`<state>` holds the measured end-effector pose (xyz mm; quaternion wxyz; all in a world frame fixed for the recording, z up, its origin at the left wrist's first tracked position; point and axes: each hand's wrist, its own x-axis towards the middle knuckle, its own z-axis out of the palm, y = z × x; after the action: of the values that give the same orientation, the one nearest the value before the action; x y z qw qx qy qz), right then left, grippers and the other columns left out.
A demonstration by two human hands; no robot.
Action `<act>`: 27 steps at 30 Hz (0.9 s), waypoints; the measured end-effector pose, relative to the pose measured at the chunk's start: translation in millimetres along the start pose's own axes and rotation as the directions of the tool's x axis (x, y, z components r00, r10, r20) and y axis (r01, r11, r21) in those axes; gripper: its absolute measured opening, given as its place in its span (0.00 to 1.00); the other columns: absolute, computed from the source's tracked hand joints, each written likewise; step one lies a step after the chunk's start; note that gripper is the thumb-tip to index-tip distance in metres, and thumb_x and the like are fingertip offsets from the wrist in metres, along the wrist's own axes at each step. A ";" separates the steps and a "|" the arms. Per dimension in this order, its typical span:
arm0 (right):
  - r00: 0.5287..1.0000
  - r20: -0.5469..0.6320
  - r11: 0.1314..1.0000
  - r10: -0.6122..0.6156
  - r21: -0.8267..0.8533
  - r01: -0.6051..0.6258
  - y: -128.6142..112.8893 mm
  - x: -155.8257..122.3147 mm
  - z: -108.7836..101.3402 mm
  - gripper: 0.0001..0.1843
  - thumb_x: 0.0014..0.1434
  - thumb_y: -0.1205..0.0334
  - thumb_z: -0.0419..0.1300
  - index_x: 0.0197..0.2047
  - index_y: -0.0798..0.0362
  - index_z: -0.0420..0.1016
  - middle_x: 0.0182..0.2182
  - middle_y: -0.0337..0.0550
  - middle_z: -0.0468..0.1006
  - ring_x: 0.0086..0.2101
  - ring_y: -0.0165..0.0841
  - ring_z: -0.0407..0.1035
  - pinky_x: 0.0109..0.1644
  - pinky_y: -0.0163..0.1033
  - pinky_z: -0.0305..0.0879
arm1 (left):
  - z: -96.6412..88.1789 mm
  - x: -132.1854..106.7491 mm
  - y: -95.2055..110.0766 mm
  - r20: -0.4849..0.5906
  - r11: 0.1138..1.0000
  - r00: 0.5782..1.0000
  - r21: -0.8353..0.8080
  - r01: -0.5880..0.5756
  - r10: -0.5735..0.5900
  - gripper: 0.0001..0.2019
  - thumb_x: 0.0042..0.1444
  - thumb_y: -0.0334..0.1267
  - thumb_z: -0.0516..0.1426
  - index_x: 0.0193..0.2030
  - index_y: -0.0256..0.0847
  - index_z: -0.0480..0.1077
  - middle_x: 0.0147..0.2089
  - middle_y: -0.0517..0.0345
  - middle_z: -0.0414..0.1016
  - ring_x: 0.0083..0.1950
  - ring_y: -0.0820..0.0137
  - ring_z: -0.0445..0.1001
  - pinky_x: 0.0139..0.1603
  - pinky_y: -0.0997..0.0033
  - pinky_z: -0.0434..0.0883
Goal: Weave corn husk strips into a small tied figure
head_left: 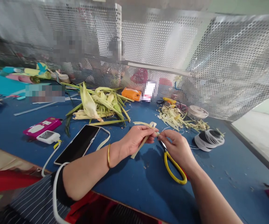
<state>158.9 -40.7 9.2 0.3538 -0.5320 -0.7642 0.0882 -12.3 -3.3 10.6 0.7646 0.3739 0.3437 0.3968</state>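
Note:
Over the middle of the blue table [129, 183], my left hand [139, 138] pinches a pale, folded strip of corn husk [139, 148]. One end of the strip hangs below the fingers and a loop stands above them. Close on its right, my right hand [177, 144] has thumb and forefinger closed at the same piece; the exact grip point is small and partly hidden. Scissors with yellow handles [175, 175] lie beneath the right hand, their blades partly covered by it. A spool of white thread [209, 140] stands to the right, with thread trailing toward the hands.
Corn husks [104, 104] are heaped behind my left hand, and husk scraps [171, 117] lie behind my right. A phone [78, 144], a magenta device [42, 127] and a white cable are on the left. An orange packet [131, 94] sits before the perforated screen [157, 46].

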 end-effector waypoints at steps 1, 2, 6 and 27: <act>0.995 -0.095 0.998 -0.029 -0.060 0.024 -1.5 -0.8 0.1 0.13 0.65 0.56 0.54 0.32 0.50 0.74 0.33 0.44 0.78 0.36 0.38 0.70 0.44 0.42 0.62 | -0.6 -0.3 1.2 0.014 1.000 1.000 -0.017 0.004 -0.004 0.04 0.55 0.31 0.61 0.35 0.33 0.78 0.28 0.56 0.76 0.28 0.76 0.73 0.34 0.75 0.72; 0.978 -0.201 0.993 -0.057 -0.117 0.034 -3.4 -1.9 0.3 0.11 0.65 0.56 0.54 0.36 0.50 0.75 0.37 0.46 0.79 0.40 0.40 0.71 0.47 0.45 0.61 | -1.2 -0.7 2.6 0.031 0.999 0.999 -0.035 0.007 -0.006 0.05 0.56 0.31 0.60 0.37 0.33 0.78 0.30 0.54 0.77 0.31 0.74 0.75 0.37 0.74 0.73; 0.924 -0.380 0.996 -0.027 -0.093 -0.010 -12.7 -7.8 4.8 0.12 0.65 0.57 0.54 0.35 0.49 0.76 0.34 0.44 0.78 0.37 0.38 0.71 0.45 0.43 0.61 | -1.2 -2.1 6.0 0.072 0.997 0.997 -0.079 -0.022 0.028 0.08 0.54 0.29 0.60 0.40 0.33 0.79 0.38 0.48 0.80 0.41 0.69 0.77 0.48 0.70 0.72; 0.927 0.072 0.725 0.369 0.602 -0.336 -21.7 -9.9 32.2 0.17 0.54 0.53 0.59 0.20 0.52 0.61 0.21 0.35 0.59 0.26 0.29 0.52 0.29 0.36 0.49 | 2.4 2.0 -8.4 0.080 0.989 0.987 0.033 -0.142 0.139 0.09 0.44 0.35 0.68 0.34 0.35 0.81 0.37 0.53 0.79 0.40 0.70 0.73 0.49 0.68 0.65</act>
<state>124.0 -50.6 -7.8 0.5015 -0.5284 -0.5709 0.3787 -6.5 -5.7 4.2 0.7401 0.4271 0.2939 0.4283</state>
